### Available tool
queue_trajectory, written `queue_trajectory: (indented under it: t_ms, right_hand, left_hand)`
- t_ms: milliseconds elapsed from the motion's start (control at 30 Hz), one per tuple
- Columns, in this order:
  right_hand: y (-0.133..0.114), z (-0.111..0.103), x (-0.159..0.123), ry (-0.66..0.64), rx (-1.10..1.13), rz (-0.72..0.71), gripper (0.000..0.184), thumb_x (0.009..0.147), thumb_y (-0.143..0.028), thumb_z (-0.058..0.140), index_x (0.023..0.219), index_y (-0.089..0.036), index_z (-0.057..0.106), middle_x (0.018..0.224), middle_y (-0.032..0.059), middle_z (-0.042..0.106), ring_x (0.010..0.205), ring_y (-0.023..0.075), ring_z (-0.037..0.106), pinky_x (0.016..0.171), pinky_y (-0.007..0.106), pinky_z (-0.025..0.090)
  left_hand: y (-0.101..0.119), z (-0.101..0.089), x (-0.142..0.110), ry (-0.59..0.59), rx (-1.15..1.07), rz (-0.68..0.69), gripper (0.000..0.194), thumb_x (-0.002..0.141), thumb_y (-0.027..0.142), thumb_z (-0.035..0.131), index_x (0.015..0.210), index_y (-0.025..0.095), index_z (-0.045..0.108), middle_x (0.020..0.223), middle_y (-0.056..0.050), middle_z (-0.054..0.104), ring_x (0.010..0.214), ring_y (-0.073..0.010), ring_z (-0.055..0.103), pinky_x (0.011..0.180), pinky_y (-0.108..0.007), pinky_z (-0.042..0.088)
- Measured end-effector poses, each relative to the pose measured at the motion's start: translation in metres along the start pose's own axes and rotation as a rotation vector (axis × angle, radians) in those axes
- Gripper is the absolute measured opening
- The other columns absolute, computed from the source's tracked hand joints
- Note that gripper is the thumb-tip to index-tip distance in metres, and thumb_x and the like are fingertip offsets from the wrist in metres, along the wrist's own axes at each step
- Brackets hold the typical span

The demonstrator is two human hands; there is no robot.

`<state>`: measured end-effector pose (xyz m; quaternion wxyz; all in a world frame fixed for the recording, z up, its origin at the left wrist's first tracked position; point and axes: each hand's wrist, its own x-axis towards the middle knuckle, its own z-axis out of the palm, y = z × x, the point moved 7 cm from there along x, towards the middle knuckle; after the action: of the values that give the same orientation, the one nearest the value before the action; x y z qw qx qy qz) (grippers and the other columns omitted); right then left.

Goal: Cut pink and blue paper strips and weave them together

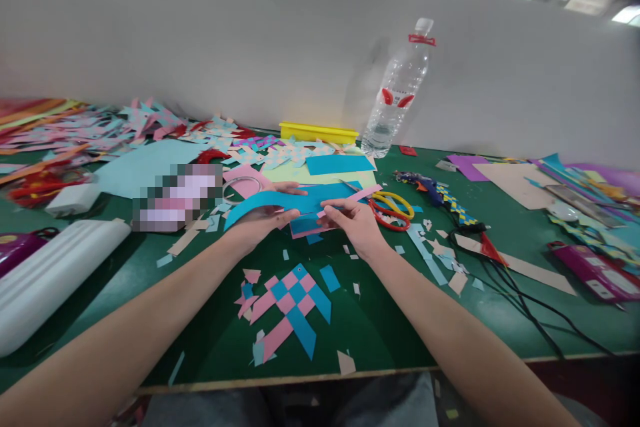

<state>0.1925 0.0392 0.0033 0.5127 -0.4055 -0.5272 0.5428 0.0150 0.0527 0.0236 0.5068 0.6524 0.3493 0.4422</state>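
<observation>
A blue paper strip [261, 202] curves over my left hand [273, 219], whose fingers grip it from below and behind. My right hand [353, 219] pinches at the strip's right part, with a narrow pink paper strip [367, 192] poking out above the knuckles. More blue and pink paper lies under the hands, partly hidden by them. Just right of my right hand rest scissors with yellow [395, 203] and red handles. Nearer me on the table is a woven blue and pink paper fish [291, 297].
A tilted plastic bottle [397, 100] leans at the grey partition [200, 33], near a yellow holder [317, 132]. Paper strips [100, 127] pile up at left. A glue gun [420, 183] with black cables lies at right. Paper scraps [450, 253] litter the green table [380, 320].
</observation>
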Motion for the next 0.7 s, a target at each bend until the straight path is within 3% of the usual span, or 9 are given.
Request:
queue_trajectory:
  t_ms: [167, 333, 533, 700]
  right_hand:
    - [-0.007, 0.002, -0.002, -0.006, -0.002, -0.028, 0.038, 0.073, -0.040, 0.072, 0.107, -0.022, 0.066, 0.077, 0.0011, 0.073, 0.074, 0.0191, 0.072, 0.071, 0.033, 0.060]
    - [-0.007, 0.002, -0.002, 0.005, 0.041, 0.013, 0.065, 0.073, -0.039, 0.073, 0.131, -0.026, 0.047, 0.078, -0.0007, 0.072, 0.074, 0.0193, 0.072, 0.073, 0.035, 0.060]
    - [-0.004, 0.000, -0.001, 0.021, -0.019, 0.010, 0.046, 0.072, -0.043, 0.073, 0.109, -0.020, 0.060, 0.076, 0.0014, 0.073, 0.073, 0.0193, 0.072, 0.072, 0.033, 0.060]
    - [-0.004, -0.002, -0.002, 0.059, -0.009, -0.004, 0.041, 0.070, -0.043, 0.074, 0.100, -0.020, 0.061, 0.073, 0.0008, 0.073, 0.070, 0.0187, 0.072, 0.071, 0.033, 0.060]
  left_hand:
    - [-0.010, -0.005, 0.000, 0.065, -0.081, -0.028, 0.059, 0.077, 0.039, 0.071, 0.131, 0.024, 0.050, 0.117, -0.008, 0.064, 0.117, -0.0303, 0.056, 0.092, -0.045, 0.054]
    - [-0.012, -0.007, 0.001, 0.099, -0.084, -0.034, 0.056, 0.074, 0.041, 0.073, 0.125, 0.025, 0.055, 0.121, -0.008, 0.063, 0.117, -0.0311, 0.056, 0.091, -0.044, 0.055]
    - [-0.010, -0.008, 0.001, 0.112, -0.109, -0.024, 0.052, 0.074, 0.043, 0.074, 0.119, 0.021, 0.059, 0.116, -0.009, 0.066, 0.113, -0.0308, 0.059, 0.092, -0.047, 0.054]
    - [-0.010, -0.008, 0.001, 0.128, -0.106, -0.027, 0.042, 0.074, 0.041, 0.074, 0.108, 0.018, 0.063, 0.116, -0.009, 0.065, 0.108, -0.0282, 0.062, 0.091, -0.045, 0.054]
